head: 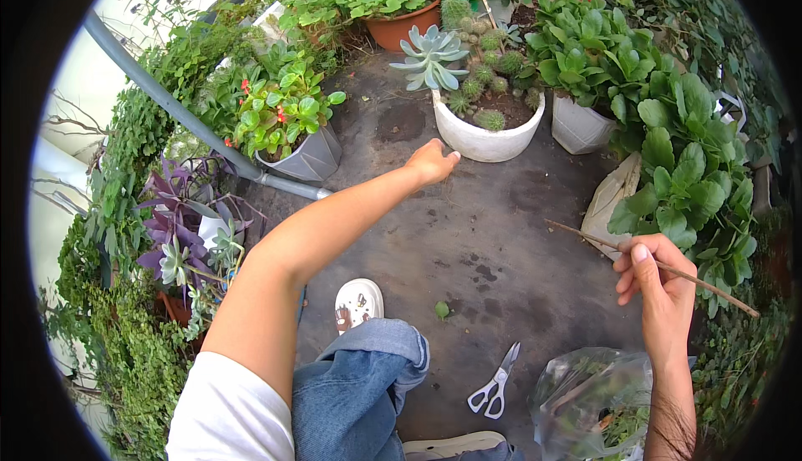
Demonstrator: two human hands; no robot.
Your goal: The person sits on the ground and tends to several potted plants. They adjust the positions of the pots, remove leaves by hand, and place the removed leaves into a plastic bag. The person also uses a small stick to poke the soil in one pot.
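My right hand [661,279] holds a thin brown stick [583,233] between thumb and fingers. The stick runs from beside my wrist's outer side across toward the middle of the floor. My left hand [433,161] reaches out to the near left side of a round white planter [492,141]. Its fingers are curled and partly hidden, so whether they touch the pot or hold something is unclear. In that planter grow several small round cacti [482,76], and a pale blue-green rosette succulent [432,60] leans over its left rim.
White-handled scissors [495,383] lie on the dark floor [401,254] near my feet. A clear plastic bag [557,398] with plant cuttings sits under my right forearm. A grey pot [307,159] stands left, beside a grey pipe [182,107]. Leafy plants in a white pot [579,126] stand right.
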